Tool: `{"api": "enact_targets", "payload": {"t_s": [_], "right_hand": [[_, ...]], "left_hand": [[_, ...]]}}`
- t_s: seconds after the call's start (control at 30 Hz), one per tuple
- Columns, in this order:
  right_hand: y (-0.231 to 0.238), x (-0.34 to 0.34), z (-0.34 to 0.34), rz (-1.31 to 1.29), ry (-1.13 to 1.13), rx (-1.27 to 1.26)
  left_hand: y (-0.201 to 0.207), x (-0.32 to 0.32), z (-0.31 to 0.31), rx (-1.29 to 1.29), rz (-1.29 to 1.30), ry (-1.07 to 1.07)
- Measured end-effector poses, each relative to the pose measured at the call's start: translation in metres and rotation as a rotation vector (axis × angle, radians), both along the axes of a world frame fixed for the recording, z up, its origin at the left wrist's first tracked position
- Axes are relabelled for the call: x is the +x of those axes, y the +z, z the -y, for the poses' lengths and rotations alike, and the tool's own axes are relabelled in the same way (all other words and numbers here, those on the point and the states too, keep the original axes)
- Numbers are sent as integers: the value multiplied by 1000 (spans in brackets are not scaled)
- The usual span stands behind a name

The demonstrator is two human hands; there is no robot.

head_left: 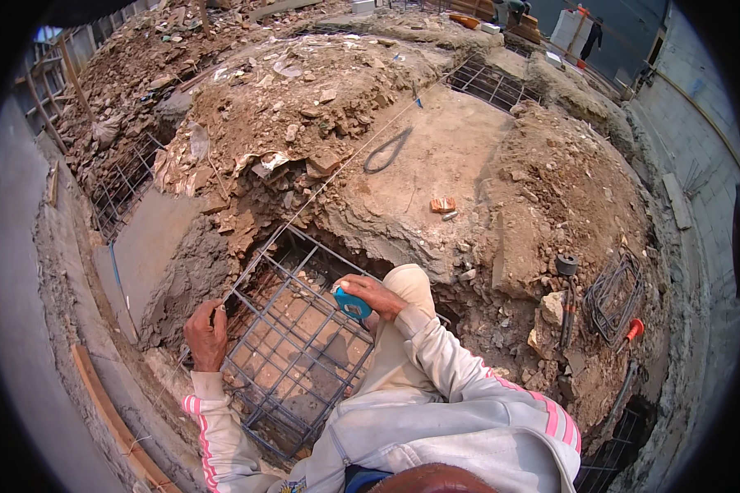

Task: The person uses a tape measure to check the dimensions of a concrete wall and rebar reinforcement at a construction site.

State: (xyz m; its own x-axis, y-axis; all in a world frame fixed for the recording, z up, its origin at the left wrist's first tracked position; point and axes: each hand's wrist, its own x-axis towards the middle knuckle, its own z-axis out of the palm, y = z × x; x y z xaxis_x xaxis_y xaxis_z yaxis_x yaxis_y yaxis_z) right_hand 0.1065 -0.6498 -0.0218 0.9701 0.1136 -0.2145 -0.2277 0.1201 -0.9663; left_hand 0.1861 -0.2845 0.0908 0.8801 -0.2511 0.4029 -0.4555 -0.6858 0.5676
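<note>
My right hand (373, 297) is wrapped round a teal tape measure (351, 303) above the far right part of a steel rebar cage (256, 264). The cage lies in a dug pit in front of me. At the cage's left edge, my left hand (206, 335) is closed with fingertips pinched together; whatever they hold is too small to make out. A thin string (329, 182) stretches from the far ground down to the cage's far left corner. No drawn-out tape blade can be made out between the hands.
Broken soil and rubble surround the pit. A brick piece (442, 205) and a wire loop (387, 150) lie on the flat slab ahead. To the right are bent rebar stirrups (615, 296) and an orange cone-shaped piece (635, 329). A wooden plank (111, 411) lies left. Two people are far off.
</note>
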Motion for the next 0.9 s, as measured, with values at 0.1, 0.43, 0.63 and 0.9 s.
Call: {"api": "enact_targets", "payload": {"t_s": [0.1, 0.43, 0.63, 0.9], "right_hand": [[3, -2, 1, -4, -6, -16], [1, -1, 2, 9, 17, -42], [-3, 0, 3, -15, 27, -25], [4, -4, 2, 1, 7, -19]], "left_hand": [[-5, 2, -2, -22, 26, -4], [-9, 2, -2, 6, 44, 3], [-8, 1, -2, 10, 40, 5], [-10, 2, -3, 18, 46, 5]]}}
